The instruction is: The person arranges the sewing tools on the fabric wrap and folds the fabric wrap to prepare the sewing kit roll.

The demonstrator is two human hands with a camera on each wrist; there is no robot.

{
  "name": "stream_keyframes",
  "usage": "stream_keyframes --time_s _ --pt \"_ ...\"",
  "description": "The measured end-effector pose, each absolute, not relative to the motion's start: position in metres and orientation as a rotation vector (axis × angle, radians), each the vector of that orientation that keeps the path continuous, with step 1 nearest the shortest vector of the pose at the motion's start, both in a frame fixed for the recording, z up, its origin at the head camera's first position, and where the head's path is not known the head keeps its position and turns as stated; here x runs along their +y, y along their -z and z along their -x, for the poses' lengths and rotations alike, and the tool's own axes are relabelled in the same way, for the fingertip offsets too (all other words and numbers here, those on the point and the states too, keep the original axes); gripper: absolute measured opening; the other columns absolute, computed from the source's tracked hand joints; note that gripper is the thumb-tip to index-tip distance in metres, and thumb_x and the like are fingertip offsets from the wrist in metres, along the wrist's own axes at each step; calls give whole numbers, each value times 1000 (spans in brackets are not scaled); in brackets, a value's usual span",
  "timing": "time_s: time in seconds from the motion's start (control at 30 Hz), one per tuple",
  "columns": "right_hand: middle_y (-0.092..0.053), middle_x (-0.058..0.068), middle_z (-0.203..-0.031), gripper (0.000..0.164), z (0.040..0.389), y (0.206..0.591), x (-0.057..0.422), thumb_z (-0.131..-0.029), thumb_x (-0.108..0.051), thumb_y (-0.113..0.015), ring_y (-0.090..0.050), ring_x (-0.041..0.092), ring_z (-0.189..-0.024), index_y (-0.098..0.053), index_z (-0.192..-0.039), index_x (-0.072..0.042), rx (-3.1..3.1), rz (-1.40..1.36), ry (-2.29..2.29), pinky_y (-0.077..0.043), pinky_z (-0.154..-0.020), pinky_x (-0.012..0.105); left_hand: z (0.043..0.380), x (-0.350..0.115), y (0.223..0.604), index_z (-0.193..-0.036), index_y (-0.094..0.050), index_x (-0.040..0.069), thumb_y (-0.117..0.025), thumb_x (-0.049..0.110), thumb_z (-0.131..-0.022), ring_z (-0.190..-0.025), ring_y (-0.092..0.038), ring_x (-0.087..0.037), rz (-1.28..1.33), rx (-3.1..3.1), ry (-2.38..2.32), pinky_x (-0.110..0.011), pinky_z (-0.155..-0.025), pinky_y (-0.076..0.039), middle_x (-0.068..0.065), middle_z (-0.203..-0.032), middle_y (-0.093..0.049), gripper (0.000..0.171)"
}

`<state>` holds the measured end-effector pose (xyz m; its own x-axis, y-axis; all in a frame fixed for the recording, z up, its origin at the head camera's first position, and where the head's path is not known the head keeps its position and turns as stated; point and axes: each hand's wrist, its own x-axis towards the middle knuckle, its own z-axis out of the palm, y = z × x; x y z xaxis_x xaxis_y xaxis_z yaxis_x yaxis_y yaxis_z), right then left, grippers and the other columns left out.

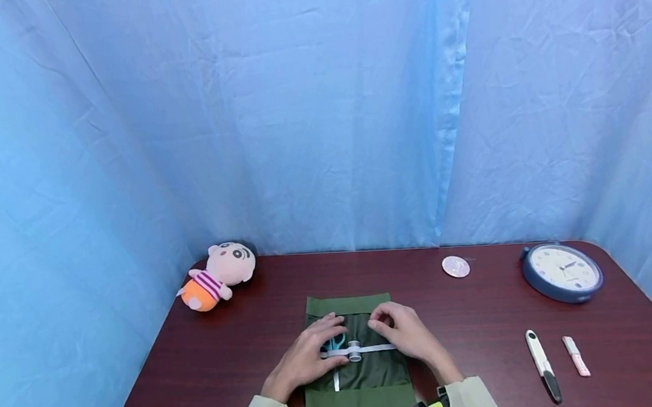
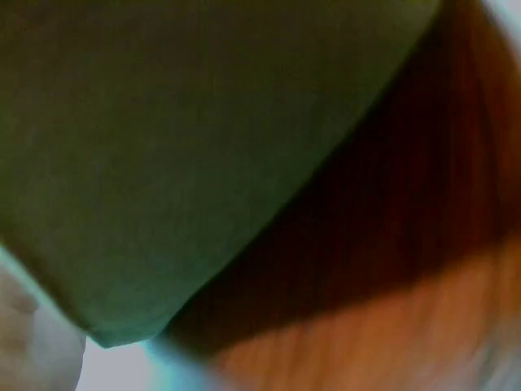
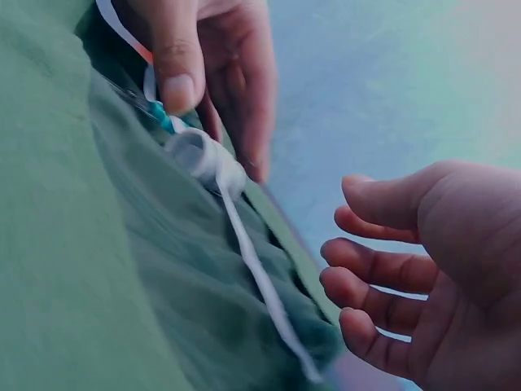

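A green cloth organizer (image 1: pixel 377 405) lies flat on the table, with a white elastic band (image 1: pixel 378 348) across its middle. Under the band sit blue-handled scissors (image 1: pixel 339 341), blades towards me, and a small white roll (image 3: pixel 220 163). My left hand (image 1: pixel 304 357) lies over the scissors, its fingers extended and its thumb beside the roll. On the other side, my right hand (image 1: pixel 409 334) hovers over the organizer's right edge; its fingers (image 3: pixel 383 269) are loosely bent around nothing. The left wrist view shows only a green cloth corner (image 2: pixel 163 163) and table.
A plush doll (image 1: pixel 218 276) lies at the back left of the dark red table (image 1: pixel 247 368). Towards the right are a round pink-white disc (image 1: pixel 456 266), a blue-rimmed clock (image 1: pixel 562 271), a white-and-black tool (image 1: pixel 543 366) and a small pink-and-white tube (image 1: pixel 576 356). Blue curtains (image 1: pixel 317 112) surround it.
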<state>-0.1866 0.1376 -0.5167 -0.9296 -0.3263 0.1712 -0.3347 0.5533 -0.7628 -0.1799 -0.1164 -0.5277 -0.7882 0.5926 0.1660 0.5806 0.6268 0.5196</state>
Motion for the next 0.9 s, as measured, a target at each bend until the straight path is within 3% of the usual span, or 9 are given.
stream_keyframes --time_s 0.63,0.9 --pt "-60 -10 -78 10 145 498 230 -87 -10 -76 -48 -8 -69 -69 -86 -17 -2557 -243 -917 -48 -61 24 180 -138 519 -134 -64 7 -78 29 -87 -146 -44 -30 -911 2880 -1053 -54 -111 -44 -9 -146 -58 54" --pt "-61 -8 -78 11 124 498 268 -84 -8 -78 -47 -12 -70 -69 -87 -15 -2512 -112 -820 -44 -59 16 180 -137 518 -135 -63 7 -77 30 -88 -146 -43 -31 -910 2868 -1060 -55 -111 -44 -10 -147 -57 54"
